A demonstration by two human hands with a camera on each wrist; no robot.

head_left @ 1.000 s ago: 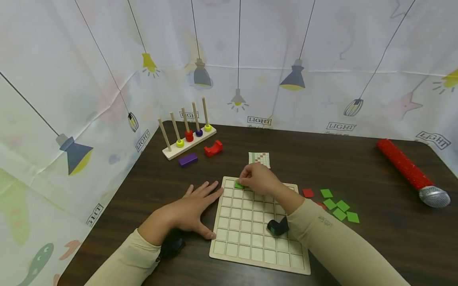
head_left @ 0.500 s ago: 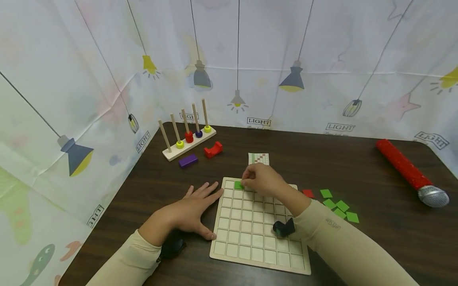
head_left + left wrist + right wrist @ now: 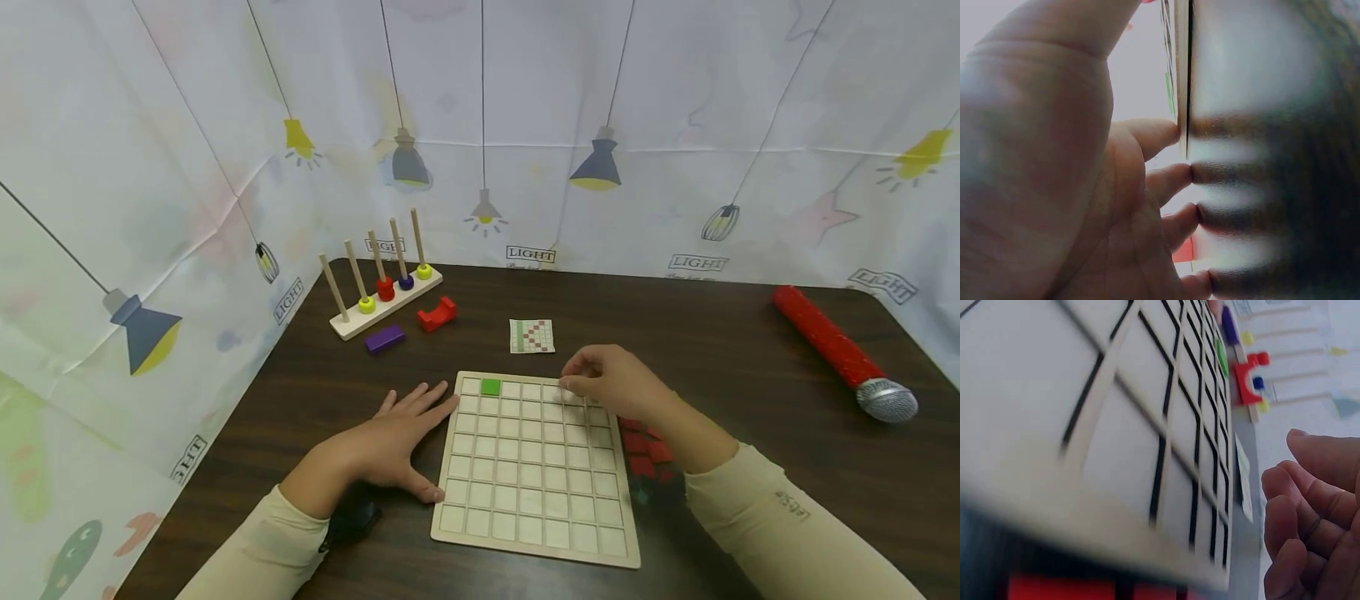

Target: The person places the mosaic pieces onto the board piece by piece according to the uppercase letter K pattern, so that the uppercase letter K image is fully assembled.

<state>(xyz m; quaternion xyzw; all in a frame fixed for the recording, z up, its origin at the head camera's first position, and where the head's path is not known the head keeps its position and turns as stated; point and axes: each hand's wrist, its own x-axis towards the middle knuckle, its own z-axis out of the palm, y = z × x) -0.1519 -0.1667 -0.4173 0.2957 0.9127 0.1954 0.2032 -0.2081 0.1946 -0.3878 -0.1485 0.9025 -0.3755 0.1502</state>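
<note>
A pale wooden grid board (image 3: 540,479) lies flat on the dark table. One green square tile (image 3: 491,387) sits in the far row, second cell from the left. My left hand (image 3: 397,437) is spread on the table, its thumb and index finger at the board's left edge; in the left wrist view its fingertips touch the tabletop beside the board edge (image 3: 1182,81). Over the board's far right corner is my right hand (image 3: 618,379). Its fingers (image 3: 1282,525) are loosely bent, thumb and index apart, with nothing between them in the right wrist view.
Several red tiles (image 3: 641,450) lie right of the board, partly behind the right forearm. A pattern card (image 3: 532,337) lies beyond the board. Further back are a peg stand (image 3: 386,307), a red arch block (image 3: 437,314), a purple block (image 3: 385,339) and a red microphone (image 3: 832,342).
My right hand has let go of the green tile, now flat in its cell, and moved right across the board. The pattern card is uncovered. My left hand stays in place.
</note>
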